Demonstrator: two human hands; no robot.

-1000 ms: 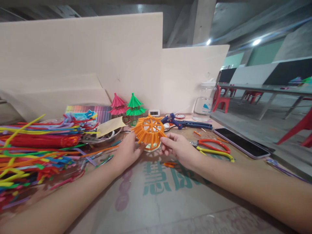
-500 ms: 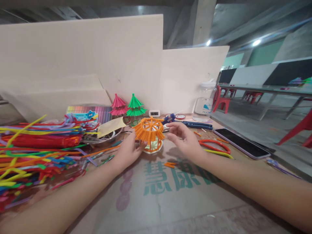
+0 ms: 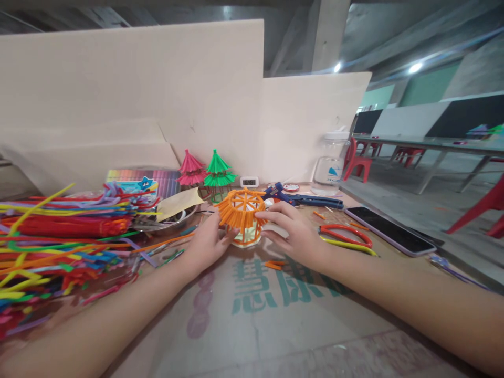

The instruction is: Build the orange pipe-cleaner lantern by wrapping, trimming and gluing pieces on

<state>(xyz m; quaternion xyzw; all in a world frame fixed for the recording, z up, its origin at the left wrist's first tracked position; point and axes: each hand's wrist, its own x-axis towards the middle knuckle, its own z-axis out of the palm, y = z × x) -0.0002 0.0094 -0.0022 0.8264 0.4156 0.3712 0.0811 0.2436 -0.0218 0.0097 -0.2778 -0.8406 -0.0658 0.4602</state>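
Note:
A small orange pipe-cleaner pavilion (image 3: 242, 210) stands upright on the cardboard, with a fringed roof, thin posts and a pale round base. My left hand (image 3: 210, 241) is closed round its left side, thumb in front and the other fingers partly hidden behind. From the right, my right hand (image 3: 293, 231) has its fingertips on the roof edge and its thumb by a post. Short orange pipe-cleaner pieces (image 3: 274, 264) lie just in front. Behind stand a pink pavilion (image 3: 192, 168) and a green pavilion (image 3: 218, 170) with tiered roofs.
Loose pipe cleaners (image 3: 66, 247) heap up at left, beside a metal bowl (image 3: 185, 218) and a marker set (image 3: 144, 181). To the right are a glue gun (image 3: 279, 193), red-and-yellow pliers (image 3: 348, 237), a phone (image 3: 388, 231) and a clear bottle (image 3: 329, 165). A pale board (image 3: 129, 94) rises behind.
My right hand has moved left, from beside the orange pavilion onto its roof edge. My left hand keeps its hold, and the pavilion stays almost in place.

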